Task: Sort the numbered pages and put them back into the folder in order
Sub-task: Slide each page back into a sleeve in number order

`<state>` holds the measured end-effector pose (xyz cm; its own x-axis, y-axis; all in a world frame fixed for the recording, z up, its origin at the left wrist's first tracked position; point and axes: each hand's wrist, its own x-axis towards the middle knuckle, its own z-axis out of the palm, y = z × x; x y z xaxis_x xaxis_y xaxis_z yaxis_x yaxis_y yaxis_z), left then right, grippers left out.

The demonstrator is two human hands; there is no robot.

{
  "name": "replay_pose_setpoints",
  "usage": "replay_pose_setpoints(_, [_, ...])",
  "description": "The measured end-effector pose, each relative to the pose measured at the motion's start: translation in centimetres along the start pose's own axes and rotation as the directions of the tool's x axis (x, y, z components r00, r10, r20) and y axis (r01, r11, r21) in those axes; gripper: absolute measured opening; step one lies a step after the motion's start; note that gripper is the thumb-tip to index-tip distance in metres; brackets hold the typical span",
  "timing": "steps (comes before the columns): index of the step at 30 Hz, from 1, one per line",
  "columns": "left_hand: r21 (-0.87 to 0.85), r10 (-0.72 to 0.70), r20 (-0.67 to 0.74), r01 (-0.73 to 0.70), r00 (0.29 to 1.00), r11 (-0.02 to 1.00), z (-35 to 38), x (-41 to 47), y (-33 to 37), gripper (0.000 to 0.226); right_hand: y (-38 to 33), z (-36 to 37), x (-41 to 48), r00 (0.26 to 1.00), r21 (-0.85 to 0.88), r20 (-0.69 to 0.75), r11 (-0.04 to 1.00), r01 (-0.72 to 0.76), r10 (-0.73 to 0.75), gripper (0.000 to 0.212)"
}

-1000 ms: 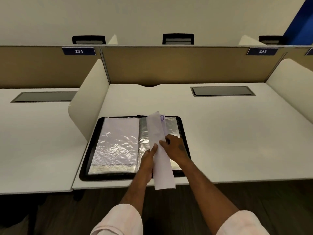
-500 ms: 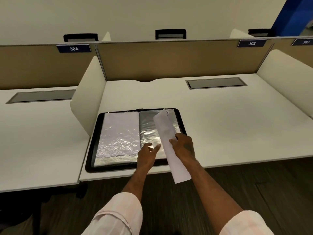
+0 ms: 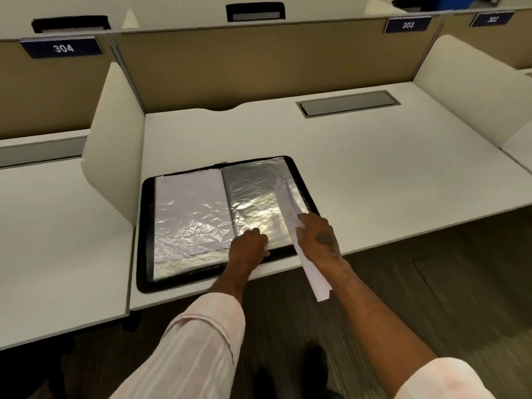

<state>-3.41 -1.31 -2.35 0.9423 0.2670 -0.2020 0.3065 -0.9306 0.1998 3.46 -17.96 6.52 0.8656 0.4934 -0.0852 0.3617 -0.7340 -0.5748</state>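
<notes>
A black folder point(image 3: 144, 240) lies open on the white desk, its shiny plastic sleeves showing. The left sleeve point(image 3: 190, 214) holds a white sheet; the right sleeve point(image 3: 253, 197) looks dark and empty. My right hand point(image 3: 319, 237) grips a thin stack of white pages point(image 3: 312, 272), held edge-on and slanting from over the folder's right side down past the desk's front edge. My left hand point(image 3: 249, 246) rests with curled fingers on the bottom edge of the right sleeve, near the folder's spine. Whether it pinches the sleeve is unclear.
The white desk point(image 3: 374, 174) has white side dividers point(image 3: 115, 145) and a tan back panel point(image 3: 259, 64) with plates 304, 303 and 302. A grey cable hatch point(image 3: 348, 103) sits at the back right. Dark floor lies below the desk's front edge.
My left hand let go of the pages and dropped onto the right sleeve's bottom edge. My right hand swung the pages to the right and lower. The camera tilted down and moved closer.
</notes>
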Motion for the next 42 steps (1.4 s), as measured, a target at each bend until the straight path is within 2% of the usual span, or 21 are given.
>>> replay_pose_setpoints(4, [0.063,0.011,-0.01,-0.01,1.0,0.998,0.1,0.1,0.3,0.017,-0.3,0.5,-0.3,1.0,0.004,0.005,1.0,0.019,-0.019,0.032])
replay_pose_setpoints(8, [0.131,0.028,-0.04,-0.022,0.999,0.991,0.1,-0.1,0.4,0.021,-0.3,0.1,-0.2,1.0,0.045,-0.017,0.999,-0.013,0.014,0.032])
replay_pose_setpoints(14, [-0.188,-0.163,-0.029,0.155,0.986,0.97,0.3,0.7,-0.2,0.024,0.1,-1.1,0.1,0.996,0.075,-0.087,0.997,-0.025,0.032,0.033])
replay_pose_setpoints(17, [-0.383,-0.27,-0.043,0.234,0.962,0.894,0.3,0.9,-0.4,0.014,0.7,-1.4,0.0,0.994,0.091,-0.101,0.995,-0.035,0.045,0.033])
replay_pose_setpoints(22, [-0.596,-0.379,0.022,0.316,0.925,0.738,0.4,1.5,-0.8,0.024,2.5,-1.4,-0.9,0.993,0.092,-0.11,0.995,-0.03,0.041,0.032])
replay_pose_setpoints(26, [-0.608,-0.332,0.05,0.292,0.942,0.738,0.6,1.8,-1.3,0.017,3.9,-1.5,-1.6,0.988,0.085,-0.145,0.995,-0.044,0.056,0.031])
replay_pose_setpoints(28, [-0.586,-0.29,0.035,0.255,0.956,0.769,0.7,1.7,-1.4,0.005,4.2,-1.6,-1.7,0.985,0.079,-0.163,0.996,-0.052,0.064,0.031])
replay_pose_setpoints(30, [-0.523,-0.21,0.027,0.193,0.977,0.83,0.8,1.3,-1.3,0.011,4.3,-1.6,-2.0,0.983,0.082,-0.175,0.996,-0.036,0.05,0.031])
replay_pose_setpoints(32, [-0.438,-0.149,0.019,0.142,0.989,0.888,1.0,1.3,-0.9,0.018,4.1,-1.5,-2.5,0.98,0.082,-0.201,0.996,0.032,-0.015,0.032])
replay_pose_setpoints(35, [-0.465,-0.183,0.043,0.182,0.982,0.867,1.3,1.4,-0.7,0.017,3.4,-0.7,-3.5,0.951,-0.003,-0.206,0.972,0.234,-0.229,0.035])
replay_pose_setpoints(39, [-0.514,-0.265,0.086,0.271,0.96,0.814,0.4,1.7,-0.3,0.02,2.3,1.0,-5.1,0.892,-0.135,-0.086,0.893,0.43,-0.443,0.04])
replay_pose_setpoints(42, [-0.525,-0.32,0.121,0.334,0.94,0.783,0.1,2.3,-0.5,0.021,2.3,2.4,-6.3,0.859,-0.223,0.032,0.835,0.504,-0.51,0.045])
